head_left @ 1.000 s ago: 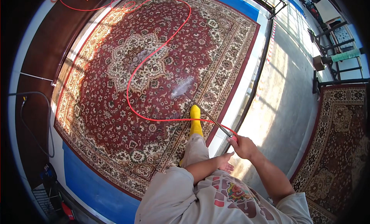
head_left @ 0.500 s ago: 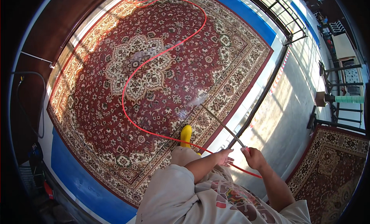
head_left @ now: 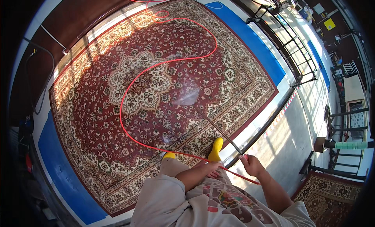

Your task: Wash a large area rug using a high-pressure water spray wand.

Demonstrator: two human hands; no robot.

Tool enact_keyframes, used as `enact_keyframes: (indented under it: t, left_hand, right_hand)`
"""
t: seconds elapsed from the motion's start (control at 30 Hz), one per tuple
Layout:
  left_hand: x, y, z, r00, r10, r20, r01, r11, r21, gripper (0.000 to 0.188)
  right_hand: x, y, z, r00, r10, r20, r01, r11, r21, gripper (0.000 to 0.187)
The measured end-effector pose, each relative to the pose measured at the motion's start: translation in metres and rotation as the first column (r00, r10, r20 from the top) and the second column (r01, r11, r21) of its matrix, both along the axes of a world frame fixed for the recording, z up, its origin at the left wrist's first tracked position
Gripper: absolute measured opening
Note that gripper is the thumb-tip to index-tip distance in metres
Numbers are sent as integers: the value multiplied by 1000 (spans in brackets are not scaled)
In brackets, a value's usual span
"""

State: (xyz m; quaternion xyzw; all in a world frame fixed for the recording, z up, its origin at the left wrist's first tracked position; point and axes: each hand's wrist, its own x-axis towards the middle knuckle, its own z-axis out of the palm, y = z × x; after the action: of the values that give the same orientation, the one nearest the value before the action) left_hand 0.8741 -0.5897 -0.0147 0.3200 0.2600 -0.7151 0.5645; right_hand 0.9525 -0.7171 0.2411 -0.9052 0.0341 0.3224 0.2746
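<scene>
Grey floor [head_left: 291, 127] lies beyond our right fingers [head_left: 247, 163], clenched on the spray wand [head_left: 222, 134], while we cannot tell our left fingers' [head_left: 213, 174] hold, and, across the patterned rug [head_left: 93, 121], the slack hose [head_left: 120, 109] could trip our yellow boots [head_left: 215, 149] if we step carelessly.

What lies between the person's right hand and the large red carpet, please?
The head view shows the slim wand, held in the right hand, slanting across a white strip and out over the large red carpet.
</scene>
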Motion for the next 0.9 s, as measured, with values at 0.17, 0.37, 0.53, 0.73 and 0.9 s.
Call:
enact_keyframes:
  t: [0.17, 0.37, 0.53, 0.73, 0.9]
  left_hand:
    - [39, -62, -21, 993, 103, -58, -90, 977, 191, 64]
    - [75, -154, -14, 949, 311, -53, -307, 949, 75, 75]
    - [107, -219, 6, 936, 348, 48, -352, 923, 154, 88]
    - [145, -228, 6, 338, 885, -321, -924, 377, 68, 80]
    - [193, -165, -20, -368, 930, -22, -907, -354, 228, 21]
  right_hand:
    - [66, -74, -37, 994, 71, -81, -80, 991, -111, 56]
    - [148, -91, -33, 998, 47, 51, -52, 994, 92, 51]
    - [179, -96, -2, 997, -72, -39, 79, 965, 251, 46]
    - [178, -119, 63, 990, -108, -91, 128, 956, 265, 45]
    - [180, -170, 102, 977, -112, -179, 138, 981, 136, 44]
